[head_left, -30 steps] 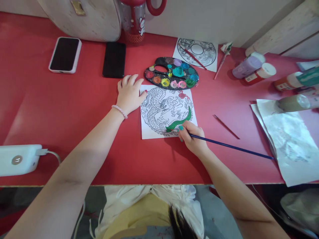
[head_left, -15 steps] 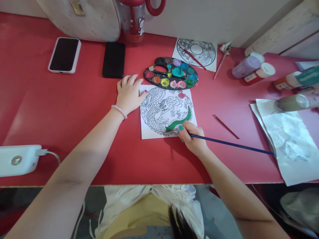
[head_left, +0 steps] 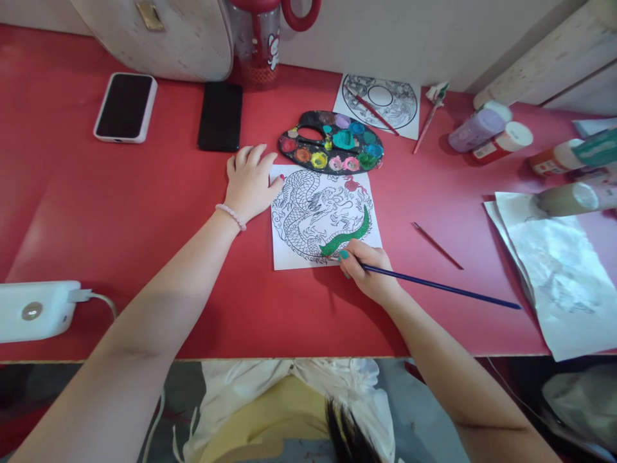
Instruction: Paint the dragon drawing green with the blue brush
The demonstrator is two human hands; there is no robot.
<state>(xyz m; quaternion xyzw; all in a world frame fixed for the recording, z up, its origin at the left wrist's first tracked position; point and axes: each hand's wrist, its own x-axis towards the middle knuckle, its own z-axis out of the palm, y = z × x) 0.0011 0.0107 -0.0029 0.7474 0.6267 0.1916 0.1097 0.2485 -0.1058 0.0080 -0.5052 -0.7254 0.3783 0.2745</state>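
My right hand pinches a long dark-blue paintbrush, its tip at the lower edge of a dragon drawing on white paper. A band of the dragon's body is painted green, and a small figure at the upper right is red. Fingers spread, my left hand lies flat on the table, its thumb on the paper's upper left edge. Just beyond the paper sits a black paint palette with wells of many colours.
Behind the palette, a thin brush lies across a second printed sheet. A small brush rests on the red table. Paint bottles and loose papers are at right; two phones, a drink bottle and a white charger at left.
My right hand has shifted slightly down and left, taking the paintbrush with it. The brush's far end has swung a little lower. My left hand stays where it was.
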